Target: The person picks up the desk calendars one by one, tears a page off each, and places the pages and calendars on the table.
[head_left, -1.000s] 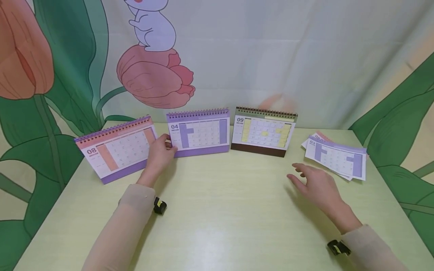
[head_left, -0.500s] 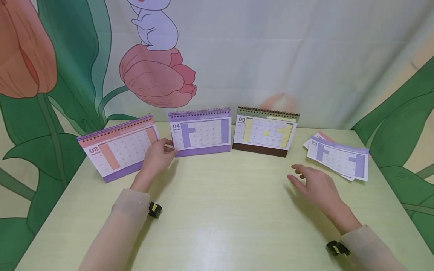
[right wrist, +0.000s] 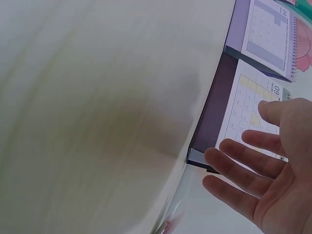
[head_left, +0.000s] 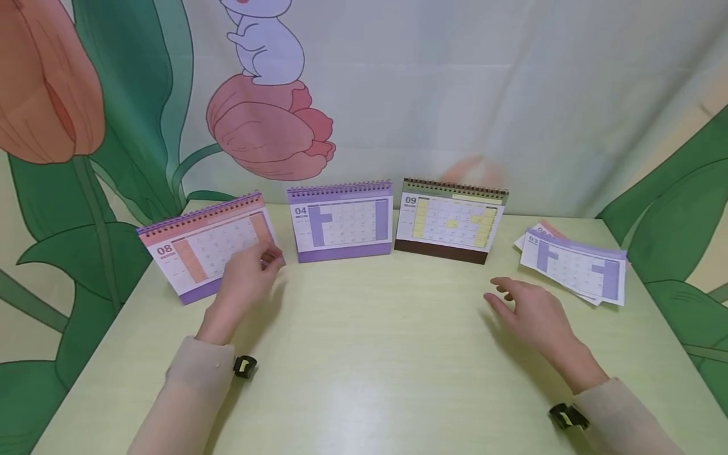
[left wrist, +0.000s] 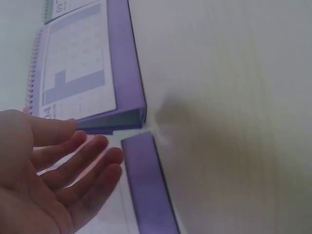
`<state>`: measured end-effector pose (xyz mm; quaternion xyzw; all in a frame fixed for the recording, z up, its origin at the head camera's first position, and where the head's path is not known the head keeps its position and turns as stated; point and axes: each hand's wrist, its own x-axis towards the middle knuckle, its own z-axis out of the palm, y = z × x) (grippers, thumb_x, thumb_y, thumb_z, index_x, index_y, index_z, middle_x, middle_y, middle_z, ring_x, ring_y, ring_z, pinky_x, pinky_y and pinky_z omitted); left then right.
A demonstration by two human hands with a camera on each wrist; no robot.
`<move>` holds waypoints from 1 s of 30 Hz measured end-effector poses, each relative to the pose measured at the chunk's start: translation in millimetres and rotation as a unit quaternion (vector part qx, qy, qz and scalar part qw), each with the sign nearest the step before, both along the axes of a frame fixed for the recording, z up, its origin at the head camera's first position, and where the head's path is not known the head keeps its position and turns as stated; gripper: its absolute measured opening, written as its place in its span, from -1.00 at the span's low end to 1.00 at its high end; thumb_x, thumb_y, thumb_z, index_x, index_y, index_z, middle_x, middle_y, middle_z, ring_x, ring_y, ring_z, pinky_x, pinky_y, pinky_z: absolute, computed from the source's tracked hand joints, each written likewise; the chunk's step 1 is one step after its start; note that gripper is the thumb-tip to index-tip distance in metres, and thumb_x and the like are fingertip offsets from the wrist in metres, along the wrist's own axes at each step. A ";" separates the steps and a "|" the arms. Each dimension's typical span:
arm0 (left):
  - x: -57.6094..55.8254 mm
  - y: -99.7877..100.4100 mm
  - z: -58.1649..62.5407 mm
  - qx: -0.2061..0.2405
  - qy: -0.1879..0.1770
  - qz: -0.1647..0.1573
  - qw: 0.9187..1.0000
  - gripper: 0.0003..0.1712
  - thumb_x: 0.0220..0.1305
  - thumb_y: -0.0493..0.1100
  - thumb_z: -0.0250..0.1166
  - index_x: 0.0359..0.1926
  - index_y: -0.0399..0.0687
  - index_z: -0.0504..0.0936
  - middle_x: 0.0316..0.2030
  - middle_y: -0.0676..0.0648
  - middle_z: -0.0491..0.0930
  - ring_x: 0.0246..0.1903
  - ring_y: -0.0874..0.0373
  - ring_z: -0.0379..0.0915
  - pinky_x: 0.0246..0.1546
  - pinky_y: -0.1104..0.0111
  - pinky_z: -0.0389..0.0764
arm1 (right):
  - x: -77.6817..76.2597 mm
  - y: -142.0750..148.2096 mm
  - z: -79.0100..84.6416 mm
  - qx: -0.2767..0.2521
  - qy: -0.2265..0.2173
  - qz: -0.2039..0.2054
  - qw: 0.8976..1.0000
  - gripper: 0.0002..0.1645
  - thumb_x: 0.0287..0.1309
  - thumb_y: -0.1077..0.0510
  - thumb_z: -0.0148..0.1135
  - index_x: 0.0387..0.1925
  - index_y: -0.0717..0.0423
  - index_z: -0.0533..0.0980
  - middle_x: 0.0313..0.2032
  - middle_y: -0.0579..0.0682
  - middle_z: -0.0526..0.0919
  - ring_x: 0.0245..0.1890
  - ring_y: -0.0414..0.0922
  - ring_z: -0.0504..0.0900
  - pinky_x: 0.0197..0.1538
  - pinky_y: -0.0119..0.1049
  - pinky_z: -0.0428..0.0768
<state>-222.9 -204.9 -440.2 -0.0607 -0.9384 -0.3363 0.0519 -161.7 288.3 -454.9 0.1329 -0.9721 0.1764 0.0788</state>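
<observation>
Flowered cloth (head_left: 432,95) backs the pale table (head_left: 352,354), left hand (head_left: 247,273) and right hand (head_left: 533,311) loosely spread.

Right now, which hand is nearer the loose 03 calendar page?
Right. The right hand is just on the near side of the 03 calendar page, not touching it; the left hand is far to its left, at the 08 desk calendar.
</observation>
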 end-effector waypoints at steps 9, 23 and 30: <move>26.9 -17.3 7.6 0.013 0.066 0.036 0.997 -0.83 0.46 -0.25 0.25 -0.07 -0.26 0.69 -0.18 -0.23 0.70 -0.20 -0.14 0.62 -0.15 0.03 0.60 | 0.2 3.4 -2.2 -0.005 -0.001 0.005 1.000 -0.55 0.44 -0.04 0.23 0.13 0.21 0.63 -0.07 0.16 0.76 -0.16 0.11 0.74 -0.21 0.08 0.66; 52.5 -44.1 2.6 0.074 0.174 0.257 0.948 -0.35 0.37 -0.14 0.31 0.34 -0.21 0.24 0.17 -0.29 0.24 0.19 -0.15 0.07 0.15 -0.05 0.07 | -2.9 8.6 -3.5 -0.001 -0.011 0.009 1.000 -0.57 0.46 -0.04 0.21 0.09 0.21 0.65 -0.09 0.16 0.76 -0.17 0.09 0.73 -0.17 0.08 0.66; 54.4 -61.1 0.9 0.199 0.174 0.334 0.905 -0.21 0.43 -0.01 0.28 0.47 0.05 0.03 0.35 -0.10 0.05 0.31 0.16 -0.08 0.33 0.28 0.04 | -1.6 10.1 -1.8 0.002 -0.014 0.007 1.000 -0.58 0.45 -0.02 0.22 0.09 0.22 0.65 -0.09 0.16 0.76 -0.16 0.10 0.73 -0.16 0.09 0.65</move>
